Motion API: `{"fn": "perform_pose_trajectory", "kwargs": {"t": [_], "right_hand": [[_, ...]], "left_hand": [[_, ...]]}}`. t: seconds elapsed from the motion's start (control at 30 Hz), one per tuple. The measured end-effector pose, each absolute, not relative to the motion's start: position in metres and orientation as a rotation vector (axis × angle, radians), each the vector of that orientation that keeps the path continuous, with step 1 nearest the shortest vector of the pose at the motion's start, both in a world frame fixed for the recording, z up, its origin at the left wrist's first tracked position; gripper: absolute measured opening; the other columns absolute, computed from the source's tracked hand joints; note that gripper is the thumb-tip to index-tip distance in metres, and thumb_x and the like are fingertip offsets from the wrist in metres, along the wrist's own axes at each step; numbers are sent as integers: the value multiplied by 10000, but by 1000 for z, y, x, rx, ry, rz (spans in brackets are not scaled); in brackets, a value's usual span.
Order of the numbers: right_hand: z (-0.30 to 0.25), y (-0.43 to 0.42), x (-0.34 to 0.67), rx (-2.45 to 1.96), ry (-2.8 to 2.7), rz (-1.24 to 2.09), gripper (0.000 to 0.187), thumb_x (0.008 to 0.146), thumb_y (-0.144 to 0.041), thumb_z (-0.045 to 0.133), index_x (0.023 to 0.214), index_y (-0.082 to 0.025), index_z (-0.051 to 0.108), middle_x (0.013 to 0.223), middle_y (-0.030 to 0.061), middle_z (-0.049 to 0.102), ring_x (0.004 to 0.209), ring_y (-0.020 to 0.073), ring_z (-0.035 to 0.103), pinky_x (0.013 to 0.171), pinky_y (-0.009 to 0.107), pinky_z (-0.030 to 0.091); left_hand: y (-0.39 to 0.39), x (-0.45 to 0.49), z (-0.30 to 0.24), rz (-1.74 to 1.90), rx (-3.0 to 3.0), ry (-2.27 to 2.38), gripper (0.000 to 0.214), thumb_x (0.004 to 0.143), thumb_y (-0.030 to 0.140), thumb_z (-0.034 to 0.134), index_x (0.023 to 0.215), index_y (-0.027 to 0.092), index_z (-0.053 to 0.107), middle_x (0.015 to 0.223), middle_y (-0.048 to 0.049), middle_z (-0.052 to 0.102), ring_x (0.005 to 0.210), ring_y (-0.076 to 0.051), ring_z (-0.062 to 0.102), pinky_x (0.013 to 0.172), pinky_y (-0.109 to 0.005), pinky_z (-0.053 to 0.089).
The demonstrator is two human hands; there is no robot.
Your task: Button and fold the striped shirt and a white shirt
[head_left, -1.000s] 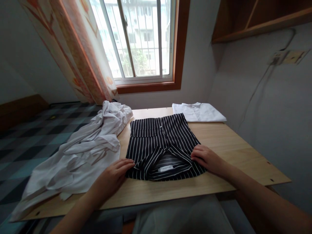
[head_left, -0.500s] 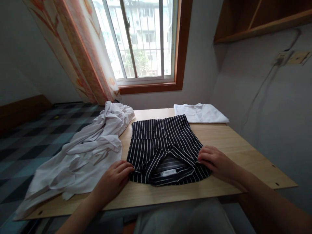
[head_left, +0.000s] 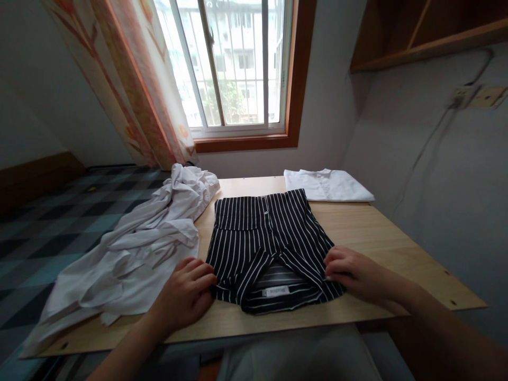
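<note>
A black shirt with white stripes (head_left: pixel 246 238) lies folded on the wooden board, buttons up, its collar and white neck label facing me. At the shirt's left shoulder edge, my left hand (head_left: pixel 190 288) is closed with its fingertips on the fabric. On the opposite edge, my right hand (head_left: pixel 349 272) pinches the cloth beside the collar. The fabric right under the fingertips of both hands is partly hidden.
A crumpled white garment (head_left: pixel 159 238) spreads over the board's left side, next to a checkered bed (head_left: pixel 51 227). A folded white shirt (head_left: pixel 329 185) lies at the back right. The wooden board (head_left: pixel 381 254) ends near my lap. A wall shelf (head_left: pixel 436 47) hangs upper right.
The collar end of the striped shirt has shifted slightly toward me and lies flatter. My right hand has come down a little with the right edge; my left hand stays at the left edge.
</note>
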State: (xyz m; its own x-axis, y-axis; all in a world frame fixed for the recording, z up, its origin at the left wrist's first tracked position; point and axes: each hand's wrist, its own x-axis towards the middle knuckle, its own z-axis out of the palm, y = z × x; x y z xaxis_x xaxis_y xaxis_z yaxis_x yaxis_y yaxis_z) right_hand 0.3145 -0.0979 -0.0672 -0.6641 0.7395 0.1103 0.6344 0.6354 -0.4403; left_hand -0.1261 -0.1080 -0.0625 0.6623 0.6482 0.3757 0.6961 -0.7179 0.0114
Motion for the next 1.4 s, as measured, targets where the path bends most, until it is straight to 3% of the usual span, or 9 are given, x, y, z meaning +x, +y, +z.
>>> {"fn": "perform_pose_trajectory", "kwargs": {"t": [0.2,0.27,0.37,0.5,0.63,0.87,1.1,1.23,1.4], "right_hand": [[-28,-48,306,-1145,-2598,501,264,975,-368,526,952,-216,740,928,58,713,843,183,630,777,320,481],[-22,-15,291,-1166,-2588,379,247,963,-336,537,940,-208,747,933,68,721,842,195,634,792,337,491],[-25,38,252,-1222,-2513,213,239,931,-230,548,1081,-202,732,1130,90,710,1052,222,623,959,369,468],[-48,85,192,-1470,-2476,105,458,920,-138,456,1357,-178,588,1434,104,548,1339,231,466,1131,385,346],[-78,102,167,-1703,-2441,142,565,943,-126,353,1502,-178,415,1581,91,354,1468,248,281,1200,462,195],[-106,110,188,-1769,-2301,126,570,1022,-505,297,1521,-243,376,1600,59,325,1481,258,232,1206,480,96],[-108,114,194,-1832,-2242,54,593,1013,-567,277,1499,-258,419,1594,76,333,1491,267,195,1196,528,26],[-108,116,202,-1872,-2217,67,599,1007,-570,294,1505,-258,410,1605,83,309,1495,270,179,1200,494,66],[-108,116,206,-1915,-2154,32,590,1006,-558,301,1498,-254,420,1616,89,280,1498,263,168,1197,487,78]], "left_hand": [[-57,-105,-35,-723,-2600,-1411,276,940,305,463,786,200,667,761,-33,685,740,-185,622,737,-336,476],[-20,-85,-32,-768,-2587,-1494,285,949,319,457,849,189,690,893,-59,711,869,-199,652,813,-334,507],[39,-54,-39,-719,-2539,-1523,301,933,248,461,1113,165,687,1209,-93,683,1150,-221,605,1047,-368,440],[87,-33,-66,-517,-2448,-1703,439,975,277,395,1358,136,558,1464,-107,524,1388,-229,427,1180,-388,296],[96,-37,-88,-291,-2434,-1863,531,998,414,351,1473,195,446,1570,-87,384,1461,-253,311,1204,-425,220],[96,-38,-93,-150,-2411,-1982,604,987,527,283,1532,272,340,1623,-64,269,1496,-273,222,1204,-498,148],[94,-41,-92,-138,-2332,-2059,737,943,655,276,1544,230,321,1618,-106,274,1493,-316,219,1200,-454,159],[95,-47,-89,-145,-2316,-2082,809,904,726,291,1542,228,324,1609,-111,296,1491,-313,228,1197,-436,176],[96,-53,-87,-178,-2258,-2127,729,942,648,292,1529,220,357,1604,-107,311,1495,-299,220,1197,-433,186]]}}
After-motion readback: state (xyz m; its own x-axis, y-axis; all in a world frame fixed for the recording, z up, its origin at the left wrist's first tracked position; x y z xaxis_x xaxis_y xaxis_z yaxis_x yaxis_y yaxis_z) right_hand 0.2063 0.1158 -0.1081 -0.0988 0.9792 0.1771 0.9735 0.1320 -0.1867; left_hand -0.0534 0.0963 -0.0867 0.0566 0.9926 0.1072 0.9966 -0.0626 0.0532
